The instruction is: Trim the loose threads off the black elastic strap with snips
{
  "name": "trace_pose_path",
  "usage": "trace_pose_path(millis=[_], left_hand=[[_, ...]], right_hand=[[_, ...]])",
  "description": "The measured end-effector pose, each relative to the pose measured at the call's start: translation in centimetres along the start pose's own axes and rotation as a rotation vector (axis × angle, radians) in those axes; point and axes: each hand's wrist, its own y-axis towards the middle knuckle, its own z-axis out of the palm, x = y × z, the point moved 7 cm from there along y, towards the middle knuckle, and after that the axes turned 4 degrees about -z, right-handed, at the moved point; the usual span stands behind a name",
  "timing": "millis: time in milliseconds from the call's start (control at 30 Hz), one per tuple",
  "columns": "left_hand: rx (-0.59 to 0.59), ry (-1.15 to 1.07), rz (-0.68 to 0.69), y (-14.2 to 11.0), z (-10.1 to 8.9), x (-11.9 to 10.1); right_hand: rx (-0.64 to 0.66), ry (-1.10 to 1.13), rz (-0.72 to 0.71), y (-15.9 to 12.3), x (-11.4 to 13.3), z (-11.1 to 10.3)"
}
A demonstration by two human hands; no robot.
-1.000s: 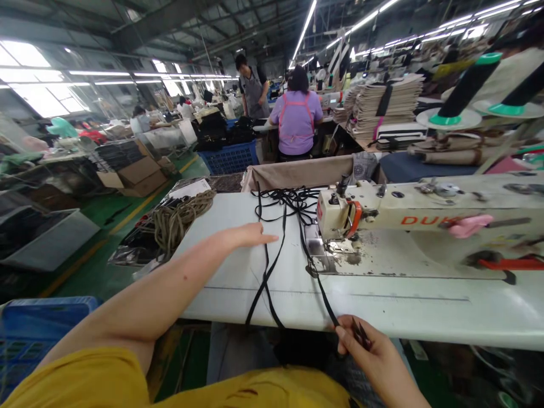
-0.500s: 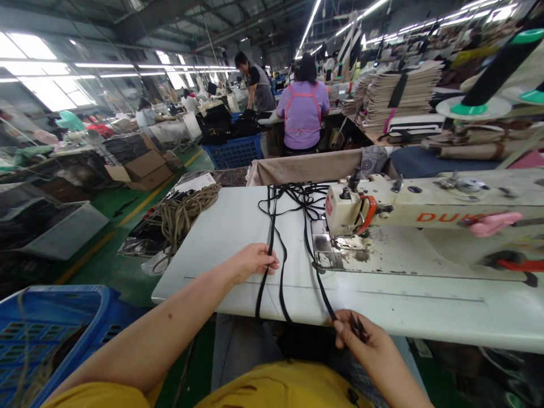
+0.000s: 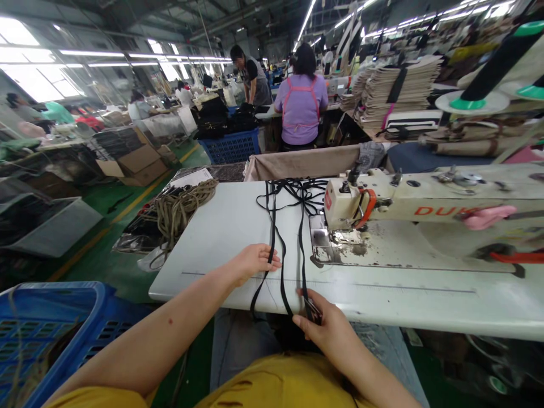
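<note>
Several narrow black straps [image 3: 301,241] run from a tangled pile beside the sewing machine [image 3: 340,207] towards the table's front edge. My left hand [image 3: 257,259] is closed lightly on the leftmost strap, which crosses its fingers. At the front edge my right hand [image 3: 327,326] keeps small dark thread snips [image 3: 313,309] in its grip, blades pointing up and left. Its thumb and forefinger are apart, around the lower ends of the other straps. Whether they touch those straps I cannot tell.
A bundle of olive-brown cord [image 3: 185,207] lies left of the white table [image 3: 204,238]. A blue plastic basket [image 3: 97,292] stands at lower left. Behind the table is a beige cloth-lined bin [image 3: 297,164]; beyond it, a person in purple [image 3: 301,107] sits. Thread cones [image 3: 488,79] rise at right.
My right hand has moved left along the table edge and let go of the right-hand strap's end, which now hangs straighter. My left hand has barely moved.
</note>
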Motion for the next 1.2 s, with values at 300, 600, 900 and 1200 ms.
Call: trace_pose_path(millis=[300,600,900,1200], left_hand=[[0.027,-0.047,-0.085,-1.4,1.2,0.5],[0.089,-0.100,-0.042,-1.6,3.8,1.2],[-0.146,-0.134,0.110,-0.5,2.5,-0.3],[-0.256,-0.043,0.226,-1.7,2.8,-3.0]], right_hand=[[-0.022,-0.570,-0.131,1.6,1.6,3.3],[0.162,0.393,0.125,-0.1,0.3,2.8],[0.076,0.421,0.189,-2.9,-2.4,-0.6],[0.085,0.363,0.161,-4.1,-3.2,-2.5]])
